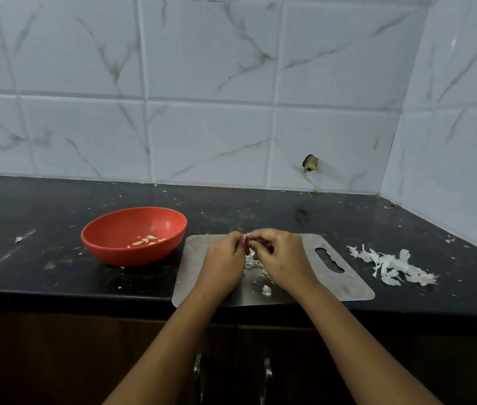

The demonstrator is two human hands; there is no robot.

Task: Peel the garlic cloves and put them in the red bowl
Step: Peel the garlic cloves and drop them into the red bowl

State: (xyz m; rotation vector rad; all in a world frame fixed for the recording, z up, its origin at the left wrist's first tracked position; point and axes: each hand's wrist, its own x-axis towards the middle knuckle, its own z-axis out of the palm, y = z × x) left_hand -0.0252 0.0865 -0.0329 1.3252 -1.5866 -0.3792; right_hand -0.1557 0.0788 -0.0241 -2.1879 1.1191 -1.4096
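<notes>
Pinching garlic clove | left hand, right hand | clove axis hidden

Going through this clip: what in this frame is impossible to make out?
1. Head view: the garlic clove is nearly covered by the left hand and right hand pinching it; remaining skin unclear.
2. Head view: peeled cloves in the red bowl are too small to count; its near wall may hide more.
3. Head view: both hands cover part of the steel board; whatever lies beneath is unseen.

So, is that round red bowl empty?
No, nearly empty: the red bowl holds a few pale peeled garlic cloves at its bottom.
</notes>
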